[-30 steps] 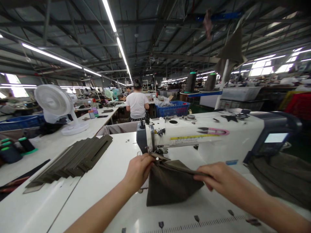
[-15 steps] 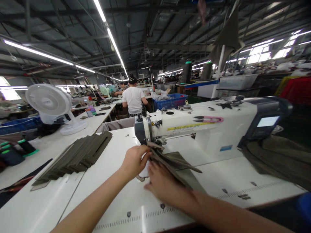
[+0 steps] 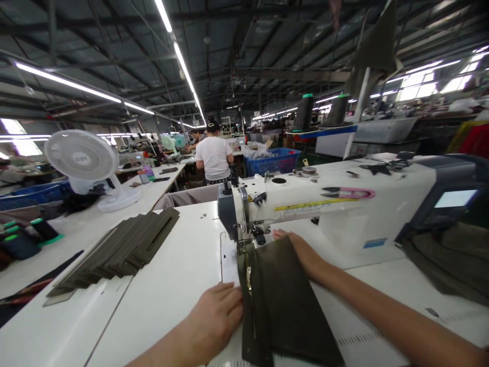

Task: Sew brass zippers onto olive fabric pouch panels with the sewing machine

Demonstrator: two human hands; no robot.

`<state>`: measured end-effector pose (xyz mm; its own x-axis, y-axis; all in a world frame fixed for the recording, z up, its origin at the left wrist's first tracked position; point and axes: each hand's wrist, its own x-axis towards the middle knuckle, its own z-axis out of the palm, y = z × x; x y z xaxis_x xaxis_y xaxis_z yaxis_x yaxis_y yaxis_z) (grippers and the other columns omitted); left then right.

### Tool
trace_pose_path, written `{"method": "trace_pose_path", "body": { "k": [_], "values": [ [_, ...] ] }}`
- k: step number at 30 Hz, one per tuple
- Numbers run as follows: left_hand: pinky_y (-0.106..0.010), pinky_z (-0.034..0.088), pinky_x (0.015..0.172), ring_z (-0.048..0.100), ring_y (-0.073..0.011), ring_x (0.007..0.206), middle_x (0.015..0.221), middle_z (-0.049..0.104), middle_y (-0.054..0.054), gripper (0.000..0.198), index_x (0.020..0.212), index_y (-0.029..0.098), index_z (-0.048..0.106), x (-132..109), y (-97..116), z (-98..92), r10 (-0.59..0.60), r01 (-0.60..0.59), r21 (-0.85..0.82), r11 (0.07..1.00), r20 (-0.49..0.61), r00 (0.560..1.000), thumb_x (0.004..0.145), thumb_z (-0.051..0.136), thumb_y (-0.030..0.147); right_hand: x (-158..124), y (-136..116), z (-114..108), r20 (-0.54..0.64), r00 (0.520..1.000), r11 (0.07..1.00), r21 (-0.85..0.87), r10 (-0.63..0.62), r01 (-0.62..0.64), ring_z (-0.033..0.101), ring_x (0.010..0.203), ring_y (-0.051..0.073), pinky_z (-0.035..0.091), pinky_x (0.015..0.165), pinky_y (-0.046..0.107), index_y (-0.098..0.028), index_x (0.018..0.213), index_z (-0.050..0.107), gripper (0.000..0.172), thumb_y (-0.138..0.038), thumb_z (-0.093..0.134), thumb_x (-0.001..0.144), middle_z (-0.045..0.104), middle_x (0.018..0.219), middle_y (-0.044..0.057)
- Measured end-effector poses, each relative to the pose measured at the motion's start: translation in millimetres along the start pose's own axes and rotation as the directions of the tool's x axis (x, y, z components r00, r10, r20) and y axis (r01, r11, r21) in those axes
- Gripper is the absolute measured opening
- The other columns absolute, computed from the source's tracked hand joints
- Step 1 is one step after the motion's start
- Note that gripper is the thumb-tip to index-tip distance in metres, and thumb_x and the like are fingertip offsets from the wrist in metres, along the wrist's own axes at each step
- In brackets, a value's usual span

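A dark olive fabric piece (image 3: 286, 306) with a zipper along its left edge lies flat on the white sewing table, its far end under the needle of the white sewing machine (image 3: 324, 204). My left hand (image 3: 216, 318) rests flat on the table, fingers together against the fabric's left edge. My right hand (image 3: 301, 250) lies stretched flat on the fabric's far right side, close beside the presser foot (image 3: 248, 239). Neither hand grips anything.
A stack of dark olive cut pieces (image 3: 122, 247) lies fanned at the left. Pink thread snips (image 3: 349, 192) sit on the machine's arm. A white fan (image 3: 86, 163) and thread cones (image 3: 23, 237) stand farther left. A person in white (image 3: 214, 158) works ahead; loose dark cloth (image 3: 446, 260) is heaped at right.
The fabric, held folded near the needle before, now lies spread flat under the presser foot. My left hand moved back toward me; my right hand went forward onto the fabric.
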<state>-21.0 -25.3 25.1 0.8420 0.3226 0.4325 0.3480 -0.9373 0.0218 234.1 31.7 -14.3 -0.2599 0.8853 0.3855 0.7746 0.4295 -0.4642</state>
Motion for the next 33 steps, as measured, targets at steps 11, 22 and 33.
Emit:
{"method": "trace_pose_path", "body": {
  "k": [11,22,33],
  "values": [
    [-0.051,0.026,0.102,0.047,-0.0267,0.111,0.104,0.061,-0.011,0.028,0.095,0.016,0.059,17.6,-24.8,34.5,-0.339,0.336,0.059,0.940,0.067,0.938,0.071,0.045,0.011,-3.2,7.3,-12.0,-0.094,0.944,0.942,0.155,0.315,-0.298,0.057,0.065,0.019,0.041,0.062,0.028,-0.016,0.071,0.059,0.052,-0.047,0.023,0.091,0.060,0.063,0.004],
    [-0.045,0.036,0.096,0.055,-0.0232,0.097,0.083,0.063,-0.008,0.022,0.074,0.016,0.062,20.6,-25.3,38.2,-0.380,0.378,0.077,0.923,0.010,0.925,0.078,0.041,0.013,3.6,15.3,-7.1,-0.098,0.965,0.866,-0.426,0.245,-0.263,0.057,0.067,0.022,0.035,0.060,0.029,-0.016,0.076,0.058,0.014,-0.024,0.050,0.085,0.062,0.068,0.006],
    [-0.040,0.052,0.083,0.057,-0.0229,0.100,0.109,0.059,-0.013,0.029,0.106,0.012,0.052,9.0,-31.9,48.5,-0.372,0.386,0.050,0.921,-0.184,0.910,0.081,0.040,0.011,-10.8,-51.8,36.5,-0.003,0.933,0.914,-0.202,-0.361,0.353,0.048,0.114,0.026,0.039,0.098,0.037,0.003,0.114,0.055,0.037,-0.013,0.037,0.086,0.054,0.119,0.020]
  ]
}}
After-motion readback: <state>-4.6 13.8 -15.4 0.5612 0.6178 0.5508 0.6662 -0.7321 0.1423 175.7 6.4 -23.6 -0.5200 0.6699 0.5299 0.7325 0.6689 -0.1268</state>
